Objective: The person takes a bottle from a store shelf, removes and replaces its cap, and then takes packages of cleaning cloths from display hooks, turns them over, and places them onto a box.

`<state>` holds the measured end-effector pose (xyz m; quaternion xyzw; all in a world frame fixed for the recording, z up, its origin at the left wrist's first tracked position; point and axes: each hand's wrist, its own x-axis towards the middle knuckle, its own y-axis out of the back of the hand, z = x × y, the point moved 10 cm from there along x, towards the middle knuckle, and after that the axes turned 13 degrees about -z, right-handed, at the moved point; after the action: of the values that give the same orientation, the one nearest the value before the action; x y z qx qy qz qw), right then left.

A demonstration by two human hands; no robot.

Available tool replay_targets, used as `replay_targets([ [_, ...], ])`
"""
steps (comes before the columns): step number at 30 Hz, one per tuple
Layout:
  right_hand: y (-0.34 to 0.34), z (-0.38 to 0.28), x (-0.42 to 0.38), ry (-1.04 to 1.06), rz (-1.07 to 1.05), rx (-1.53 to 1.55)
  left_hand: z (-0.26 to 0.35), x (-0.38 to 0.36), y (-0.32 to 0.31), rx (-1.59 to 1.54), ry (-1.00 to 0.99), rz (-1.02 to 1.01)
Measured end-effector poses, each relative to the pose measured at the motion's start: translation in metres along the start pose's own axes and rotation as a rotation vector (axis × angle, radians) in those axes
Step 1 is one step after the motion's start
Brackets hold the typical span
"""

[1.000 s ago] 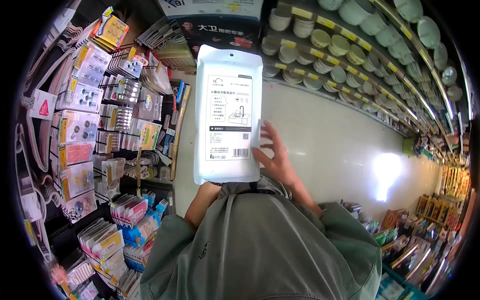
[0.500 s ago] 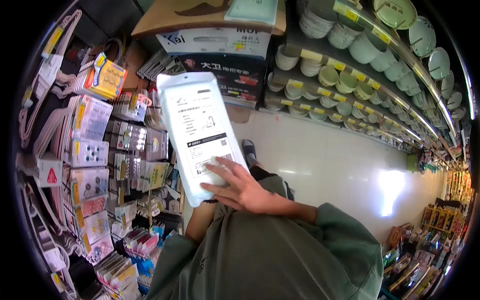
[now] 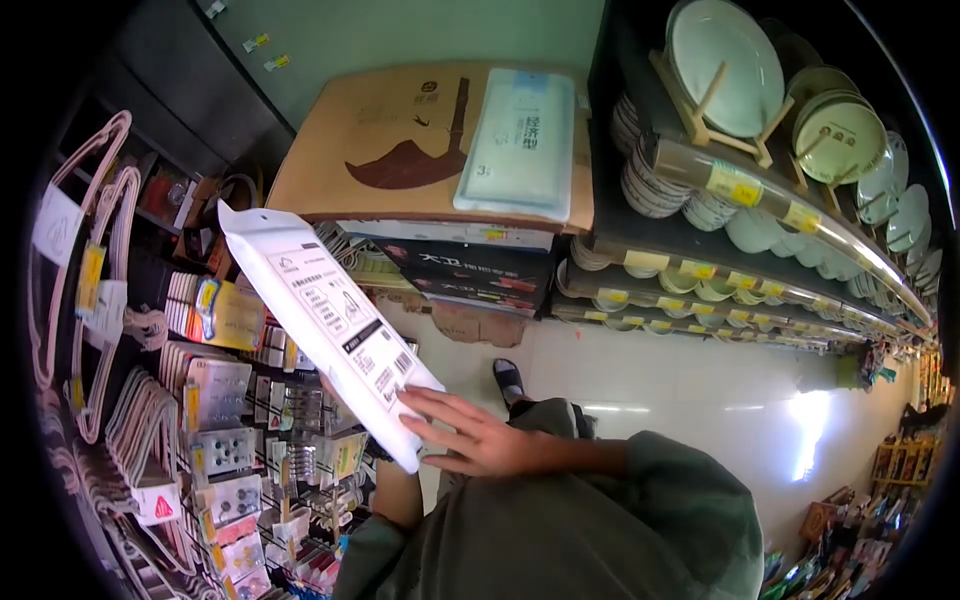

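Observation:
A flat white plastic package (image 3: 335,325) with a printed label, a dark band and a barcode is tilted in front of me. My left hand (image 3: 327,386) supports it from behind. Most of that hand is hidden, with only a bit of skin at the package's left edge and the forearm below. My right hand (image 3: 478,436) rests its spread, stretched fingers on the lower right edge of the label side; its thumb is out of sight. Beyond, a similar pale package (image 3: 520,140) lies on a brown cardboard box (image 3: 340,125).
Hangers (image 3: 85,260) and racks of carded small goods (image 3: 222,395) stand close on the left. Dark printed boxes (image 3: 470,270) are stacked under the cardboard box. Shelves of bowls (image 3: 655,185) and plates (image 3: 725,65) line the right, beside a pale tiled floor (image 3: 660,385).
My view has tilted up, bringing the box top and the package on it into fuller sight. The package in my hands has moved lower left and turned more slanted, with my right hand still on it.

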<state>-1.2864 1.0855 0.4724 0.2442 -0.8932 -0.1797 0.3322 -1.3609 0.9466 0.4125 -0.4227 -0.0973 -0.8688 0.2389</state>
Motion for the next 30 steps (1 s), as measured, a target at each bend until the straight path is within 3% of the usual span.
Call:
replay_targets([
  [3,0.030,0.043,0.012,0.020,0.145,0.103,-0.014,0.020,-0.032,0.106,-0.102,0.025],
  [6,0.059,0.084,0.013,-0.085,0.263,0.201,-0.048,0.057,-0.072,0.006,0.182,-0.374],
  [8,0.075,0.105,0.014,-0.150,0.357,0.209,-0.034,0.087,-0.113,-0.191,0.588,-0.274],
  [9,0.081,0.115,0.016,-0.194,0.390,0.239,-0.039,0.088,-0.123,-0.201,0.643,-0.279],
  [12,0.085,0.148,0.016,-0.317,0.462,0.362,-0.050,0.102,-0.151,-0.239,0.607,-0.310],
  [19,0.087,0.205,0.051,-0.359,0.556,0.874,-0.084,0.137,-0.214,-0.131,0.419,-0.505],
  [28,0.099,0.244,0.086,-0.299,0.820,1.015,-0.110,0.173,-0.270,-0.057,0.181,-0.670],
  [30,0.092,0.248,0.088,-0.385,0.885,0.982,-0.113,0.183,-0.273,0.032,0.129,-0.716],
])
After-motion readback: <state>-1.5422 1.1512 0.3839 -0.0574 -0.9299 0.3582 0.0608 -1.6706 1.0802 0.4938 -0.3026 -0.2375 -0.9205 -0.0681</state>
